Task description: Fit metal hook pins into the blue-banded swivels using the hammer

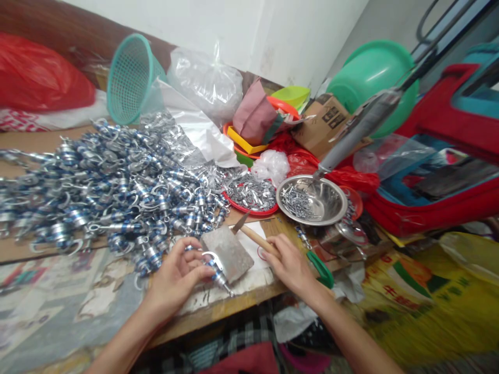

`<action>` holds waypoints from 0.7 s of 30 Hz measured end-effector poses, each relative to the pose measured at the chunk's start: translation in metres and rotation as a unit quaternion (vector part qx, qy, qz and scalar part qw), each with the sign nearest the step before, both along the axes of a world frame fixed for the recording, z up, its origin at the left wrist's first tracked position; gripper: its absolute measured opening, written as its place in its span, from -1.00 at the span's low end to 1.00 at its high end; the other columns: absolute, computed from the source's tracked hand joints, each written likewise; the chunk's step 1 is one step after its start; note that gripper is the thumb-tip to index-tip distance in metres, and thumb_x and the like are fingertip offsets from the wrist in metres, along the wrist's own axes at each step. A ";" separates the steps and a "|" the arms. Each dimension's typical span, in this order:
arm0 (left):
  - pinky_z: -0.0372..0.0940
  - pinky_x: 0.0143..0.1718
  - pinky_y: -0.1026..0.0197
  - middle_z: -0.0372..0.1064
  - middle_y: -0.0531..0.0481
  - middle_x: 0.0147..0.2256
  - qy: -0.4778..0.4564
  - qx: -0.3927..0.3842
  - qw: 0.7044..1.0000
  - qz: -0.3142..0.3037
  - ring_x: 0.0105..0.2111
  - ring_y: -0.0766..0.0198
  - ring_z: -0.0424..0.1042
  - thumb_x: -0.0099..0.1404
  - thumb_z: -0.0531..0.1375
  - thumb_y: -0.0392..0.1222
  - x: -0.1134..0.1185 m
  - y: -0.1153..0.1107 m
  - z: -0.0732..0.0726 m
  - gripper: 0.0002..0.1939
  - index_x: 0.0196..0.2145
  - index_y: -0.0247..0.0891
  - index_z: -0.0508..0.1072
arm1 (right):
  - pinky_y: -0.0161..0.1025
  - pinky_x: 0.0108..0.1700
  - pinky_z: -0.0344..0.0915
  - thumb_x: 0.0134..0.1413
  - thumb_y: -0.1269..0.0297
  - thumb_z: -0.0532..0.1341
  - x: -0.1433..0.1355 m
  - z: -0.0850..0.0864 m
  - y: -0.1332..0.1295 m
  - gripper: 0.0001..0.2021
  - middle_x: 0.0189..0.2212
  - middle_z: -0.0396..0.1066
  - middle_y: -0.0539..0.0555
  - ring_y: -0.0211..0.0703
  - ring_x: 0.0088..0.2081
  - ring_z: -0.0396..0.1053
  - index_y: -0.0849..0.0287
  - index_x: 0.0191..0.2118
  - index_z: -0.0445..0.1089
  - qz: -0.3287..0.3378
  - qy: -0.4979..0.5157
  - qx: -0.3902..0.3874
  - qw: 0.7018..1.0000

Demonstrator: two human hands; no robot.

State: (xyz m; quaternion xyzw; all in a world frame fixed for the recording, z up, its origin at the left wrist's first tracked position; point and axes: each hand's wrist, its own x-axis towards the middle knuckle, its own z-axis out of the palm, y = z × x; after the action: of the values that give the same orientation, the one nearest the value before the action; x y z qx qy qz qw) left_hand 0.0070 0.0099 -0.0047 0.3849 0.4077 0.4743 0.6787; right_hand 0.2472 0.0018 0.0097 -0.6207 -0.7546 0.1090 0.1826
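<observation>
My left hand (179, 270) pinches a blue-and-silver metal hook fitting (218, 272) between thumb and fingers, at the near left edge of a grey metal block (227, 253). A thin rod end of the fitting points toward the table edge. Closed around a wooden handle, my right hand (290, 262) holds a small hammer (257, 240); its narrow dark head lies over the block's far edge. White paper (257, 244) lies under and beside the block. To the left spreads a large heap of similar hook fittings (128, 192).
Behind the block sit a red tray (253, 210) of small metal pieces and a steel bowl (331, 208) of pins. Above the bowl a grey-handled lever tool (358, 130) slants up. Green scissors handles (322, 270) lie right of my right hand. A teal basket (130, 78) stands behind the heap.
</observation>
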 end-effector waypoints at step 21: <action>0.37 -0.50 0.28 0.38 0.17 -0.53 0.000 -0.009 1.000 0.015 -0.54 0.35 0.41 -0.10 0.28 -0.38 0.001 -0.003 0.001 -0.57 -0.34 -0.19 0.13 | -0.31 -0.17 0.29 0.07 0.55 0.07 -0.025 0.038 -0.057 -0.46 -0.18 0.36 0.06 -0.22 -0.19 0.34 -0.05 0.14 0.08 0.088 0.142 0.145 0.975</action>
State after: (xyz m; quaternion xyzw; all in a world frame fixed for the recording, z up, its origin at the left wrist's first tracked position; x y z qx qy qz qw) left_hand 0.0083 0.0073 -0.0034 0.3727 0.4177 0.4804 0.6752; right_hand 0.2222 -0.0547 0.0480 -0.4973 -0.7804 0.1011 0.3652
